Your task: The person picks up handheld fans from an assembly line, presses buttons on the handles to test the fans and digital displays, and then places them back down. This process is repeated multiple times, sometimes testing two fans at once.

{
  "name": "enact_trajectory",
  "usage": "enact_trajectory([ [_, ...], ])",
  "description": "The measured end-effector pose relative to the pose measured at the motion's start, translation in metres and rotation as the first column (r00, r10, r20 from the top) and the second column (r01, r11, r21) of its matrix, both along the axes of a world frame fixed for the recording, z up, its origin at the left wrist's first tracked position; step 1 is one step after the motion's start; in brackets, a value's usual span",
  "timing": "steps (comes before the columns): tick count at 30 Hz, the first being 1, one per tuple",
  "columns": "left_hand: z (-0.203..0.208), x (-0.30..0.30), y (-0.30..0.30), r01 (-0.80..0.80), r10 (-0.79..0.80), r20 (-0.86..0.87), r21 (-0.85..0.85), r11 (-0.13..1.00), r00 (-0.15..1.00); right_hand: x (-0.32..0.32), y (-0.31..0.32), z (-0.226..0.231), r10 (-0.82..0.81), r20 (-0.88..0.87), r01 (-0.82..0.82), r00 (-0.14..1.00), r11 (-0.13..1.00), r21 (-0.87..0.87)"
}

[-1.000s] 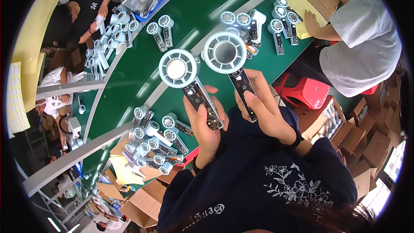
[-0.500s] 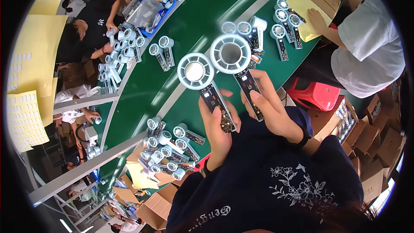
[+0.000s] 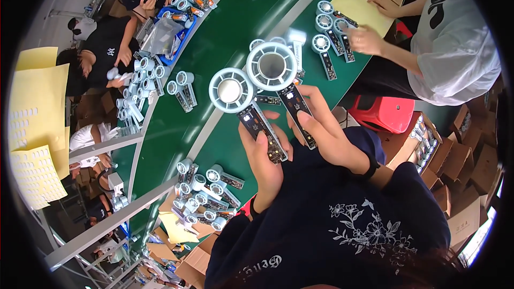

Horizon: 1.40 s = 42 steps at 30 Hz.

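Note:
In my left hand (image 3: pixel 262 158) is a pale blue handheld fan (image 3: pixel 230 90), its round ringed head up and the dark circuit board bare in its handle. My fingers wrap the handle, thumb on the board. A second handheld fan (image 3: pixel 271 66) is gripped the same way by my right hand (image 3: pixel 329 134), slightly higher and farther right. The two round heads are side by side, touching or nearly so. Behind them, more fan housings (image 3: pixel 295 37) are partly hidden on the green table.
A pile of fan housings (image 3: pixel 206 197) lies at the table's near left. Several fans (image 3: pixel 321 44) lie right of centre, where a co-worker's hand (image 3: pixel 365 40) reaches. Pairs of fans ride the green belt (image 3: pixel 214 48). A blue bin (image 3: pixel 184 37) and a red stool (image 3: pixel 383 113) stand farther out.
Both held fans have shifted slightly left in view, still gripped. The co-worker's hand on the right has moved from the yellow sheet to the fans beside it. Fan pairs on the belt appear shifted.

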<state>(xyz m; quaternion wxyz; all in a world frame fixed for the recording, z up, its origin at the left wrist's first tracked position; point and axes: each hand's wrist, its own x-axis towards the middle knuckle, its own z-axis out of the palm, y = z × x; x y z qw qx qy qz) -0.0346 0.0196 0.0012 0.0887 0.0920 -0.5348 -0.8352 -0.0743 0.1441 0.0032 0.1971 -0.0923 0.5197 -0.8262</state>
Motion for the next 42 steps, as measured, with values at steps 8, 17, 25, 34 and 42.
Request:
enact_trajectory([
  [8, 0.000, -0.006, 0.019, 0.001, 0.000, 0.022, -0.042, 0.999, 1.000, -0.009, 0.015, -0.005, 0.010, -0.060, -0.009, 0.998, 1.000, 0.015],
  [17, -0.003, -0.007, 0.015, -0.042, 0.042, -0.079, -0.004, 0.999, 0.996, -0.013, 0.009, -0.009, 0.006, -0.073, -0.006, 0.997, 1.000, 0.006],
  [25, -0.001, -0.004, 0.016, -0.150, 0.154, 0.037, -0.086, 0.985, 0.987, -0.018, 0.011, -0.012, -0.030, 0.059, 0.034, 0.998, 0.997, -0.063],
  [34, 0.002, -0.008, 0.019, -0.192, 0.190, -0.047, -0.050, 0.980, 0.981, -0.016, 0.015, -0.005, -0.095, -0.230, 0.127, 0.969, 0.984, 0.127],
  [42, -0.014, 0.002, 0.002, -0.192, 0.186, -0.093, -0.056, 0.980, 0.978, -0.003, 0.009, -0.011, -0.033, -0.370, 0.143, 0.929, 0.951, 0.275],
])
